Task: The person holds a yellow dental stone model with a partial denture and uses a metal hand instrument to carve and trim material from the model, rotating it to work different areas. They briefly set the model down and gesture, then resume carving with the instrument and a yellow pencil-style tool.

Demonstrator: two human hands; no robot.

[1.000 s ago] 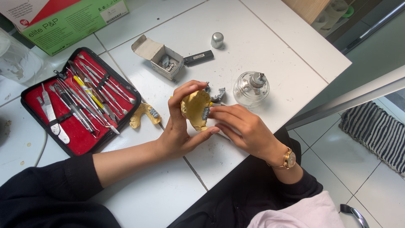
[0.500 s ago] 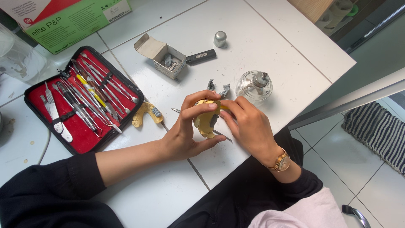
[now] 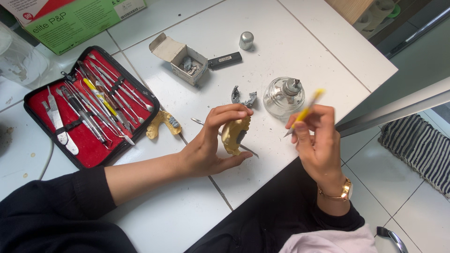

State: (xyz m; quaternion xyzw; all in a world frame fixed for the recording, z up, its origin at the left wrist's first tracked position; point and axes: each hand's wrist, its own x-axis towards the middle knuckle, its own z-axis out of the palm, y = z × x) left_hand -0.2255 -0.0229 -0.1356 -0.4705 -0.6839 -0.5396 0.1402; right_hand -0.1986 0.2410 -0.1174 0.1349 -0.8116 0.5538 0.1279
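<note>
My left hand (image 3: 213, 143) grips a yellow plaster dental cast (image 3: 236, 134) and holds it upright just above the white tiled table (image 3: 281, 42). My right hand (image 3: 315, 138) is off to the right of the cast, past the table edge, closed around a thin yellow-handled instrument (image 3: 304, 112) whose metal tip points down and left. A slim metal tool (image 3: 199, 122) lies on the table under the left hand. A glass spirit lamp (image 3: 282, 97) stands just behind the right hand.
An open red-lined case of several dental instruments (image 3: 89, 107) lies at the left. Beside it lies a second yellow cast (image 3: 161, 123). Further back are a small open cardboard box (image 3: 185, 61), a black lighter (image 3: 225, 60), a metal cap (image 3: 246, 40), a grey fragment (image 3: 243, 97) and a green carton (image 3: 79, 18).
My right hand has pulled away from the cast to the right, carrying the yellow-handled instrument. The left hand still holds the cast, now more upright.
</note>
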